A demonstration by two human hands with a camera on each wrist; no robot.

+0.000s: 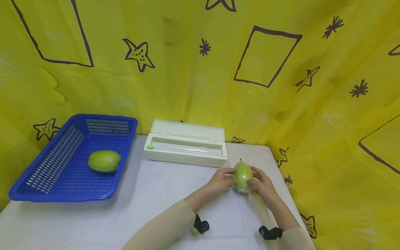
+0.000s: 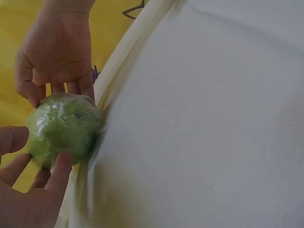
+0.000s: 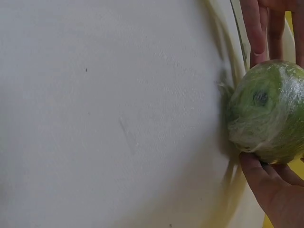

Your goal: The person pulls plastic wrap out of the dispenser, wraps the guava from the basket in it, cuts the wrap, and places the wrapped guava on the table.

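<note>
Both hands hold a green oval melon [image 1: 242,177] wrapped in clear, shiny film, over the right part of the table. My left hand [image 1: 221,180] has its thumb and fingers against the melon's left side. From the other side, my right hand [image 1: 263,185] grips it with bent fingers. A thin stem sticks up at the melon's far end. Crinkled film gathers over its near end, where a dark round spot shows through in the right wrist view. In the left wrist view, the fingertips of both hands press on the wrapped melon [image 2: 61,130].
Behind the hands stands a white box [image 1: 184,159], lid raised, with a roll of film [image 1: 187,148] inside. A blue perforated basket [image 1: 67,198] sits at the left, holding another green melon [image 1: 104,161]. A yellow patterned curtain [image 1: 175,80] hangs behind the white-covered table [image 1: 150,194].
</note>
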